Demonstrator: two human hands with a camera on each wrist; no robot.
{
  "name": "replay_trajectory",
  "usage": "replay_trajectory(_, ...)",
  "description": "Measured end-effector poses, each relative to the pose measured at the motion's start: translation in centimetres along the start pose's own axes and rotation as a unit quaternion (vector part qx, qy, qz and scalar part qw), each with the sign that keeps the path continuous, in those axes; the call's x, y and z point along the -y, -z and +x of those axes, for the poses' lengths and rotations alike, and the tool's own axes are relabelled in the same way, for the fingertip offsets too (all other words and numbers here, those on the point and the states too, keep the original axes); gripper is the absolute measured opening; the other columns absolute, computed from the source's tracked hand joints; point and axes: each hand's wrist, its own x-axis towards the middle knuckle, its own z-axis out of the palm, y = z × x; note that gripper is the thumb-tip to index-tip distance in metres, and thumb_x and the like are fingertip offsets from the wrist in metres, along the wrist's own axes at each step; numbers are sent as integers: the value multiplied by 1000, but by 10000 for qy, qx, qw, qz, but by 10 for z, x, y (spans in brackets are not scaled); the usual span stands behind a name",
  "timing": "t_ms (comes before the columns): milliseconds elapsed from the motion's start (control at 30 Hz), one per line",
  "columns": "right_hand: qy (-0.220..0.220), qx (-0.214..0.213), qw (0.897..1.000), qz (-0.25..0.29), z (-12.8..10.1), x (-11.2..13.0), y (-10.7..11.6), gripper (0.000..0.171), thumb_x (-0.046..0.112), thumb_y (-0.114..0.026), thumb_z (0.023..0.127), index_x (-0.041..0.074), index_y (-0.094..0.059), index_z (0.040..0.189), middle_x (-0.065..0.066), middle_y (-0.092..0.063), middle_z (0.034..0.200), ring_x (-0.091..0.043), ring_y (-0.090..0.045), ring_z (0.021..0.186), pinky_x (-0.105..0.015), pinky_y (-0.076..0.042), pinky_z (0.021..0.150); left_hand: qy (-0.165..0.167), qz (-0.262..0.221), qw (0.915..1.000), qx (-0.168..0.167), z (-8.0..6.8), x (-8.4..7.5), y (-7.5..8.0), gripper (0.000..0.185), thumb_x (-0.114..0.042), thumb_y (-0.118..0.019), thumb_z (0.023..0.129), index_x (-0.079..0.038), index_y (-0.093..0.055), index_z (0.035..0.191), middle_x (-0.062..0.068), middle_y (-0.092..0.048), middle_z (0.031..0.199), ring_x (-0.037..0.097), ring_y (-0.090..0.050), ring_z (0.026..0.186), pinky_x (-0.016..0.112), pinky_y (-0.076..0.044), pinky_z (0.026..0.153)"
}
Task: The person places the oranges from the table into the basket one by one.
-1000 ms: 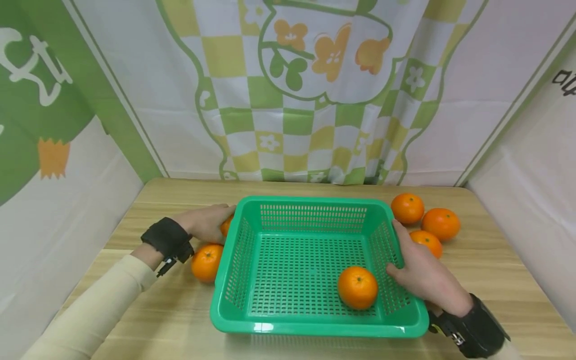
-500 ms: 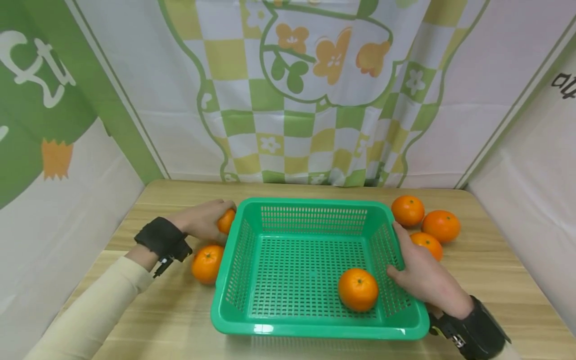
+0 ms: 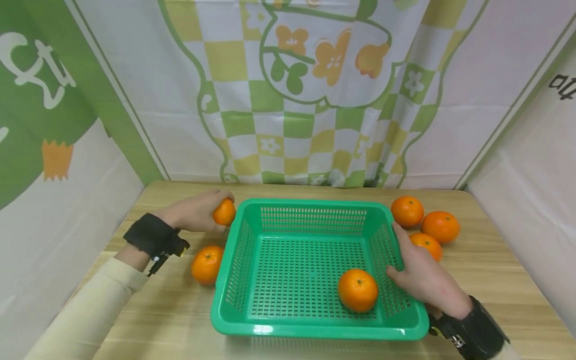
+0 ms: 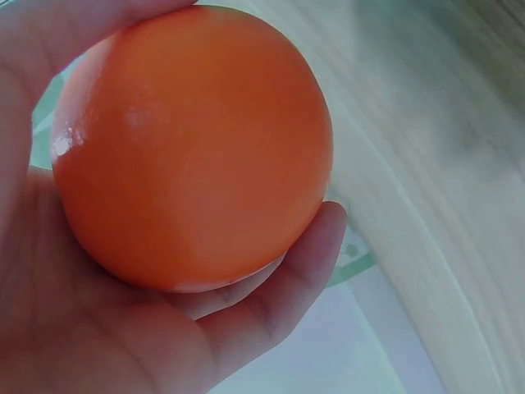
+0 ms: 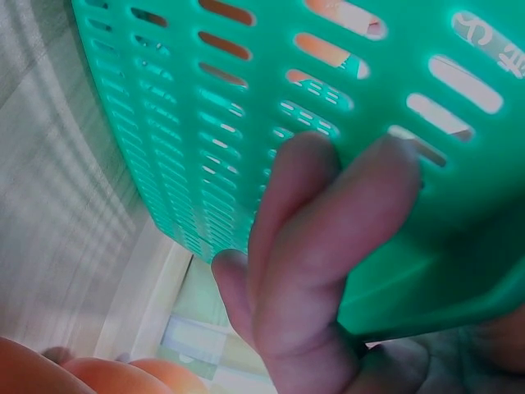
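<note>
My left hand (image 3: 198, 211) grips an orange (image 3: 224, 212) just outside the back left corner of a green plastic basket (image 3: 310, 330). In the left wrist view the fingers curl round that orange (image 4: 197, 156), which fills most of the palm. My right hand (image 3: 425, 267) holds the basket's right rim, thumb inside and the other fingers (image 5: 328, 238) against the slotted outer wall. One orange (image 3: 358, 290) with a small green stem end lies inside, towards the front right. Another orange (image 3: 207, 265) sits on the table against the basket's left side.
Three oranges (image 3: 441, 227) cluster on the wooden table (image 3: 157, 320) at the right, close behind my right hand. A checked green and yellow cloth (image 3: 306, 145) hangs along the table's back edge, and printed white cloth walls (image 3: 531, 165) stand at both sides.
My left hand has moved a little left and back with its orange, drawing away from the basket's left rim. The right hand and the basket have stayed put.
</note>
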Motion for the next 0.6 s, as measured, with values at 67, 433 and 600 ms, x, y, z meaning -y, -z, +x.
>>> replay_trajectory(67, -2, 5, 10000, 26, 0, 0, 0, 104, 7, -69, 95, 0, 6, 167, -23, -72, 96, -13, -67, 59, -24, -58, 51, 9, 92, 9999, -52, 0, -3, 3, 58, -16, -79, 83, -3, -54, 134, 16, -61, 116, 21, -60, 87, 30, -54, 72)
replay_trajectory(433, 2, 10, 10000, 0, 0, 0, 0, 104, 7, -69, 94, 0, 5, 167, -28, -72, 103, -13, -68, 61, -25, -58, 52, -137, 12, 9990, -414, -5, -12, 20, 68, -20, -83, 86, -5, -51, 144, 13, -64, 122, 23, -62, 97, 34, -57, 83)
replay_trajectory(600, -2, 20, 10000, 54, 0, 0, 0, 105, 7, -69, 95, 1, 6, 167, -32, -71, 108, -13, -69, 62, -25, -59, 52, -226, -261, 9986, -397, -3, -20, 30, 62, -21, -83, 87, -10, -52, 140, 9, -66, 113, 21, -63, 92, 32, -57, 79)
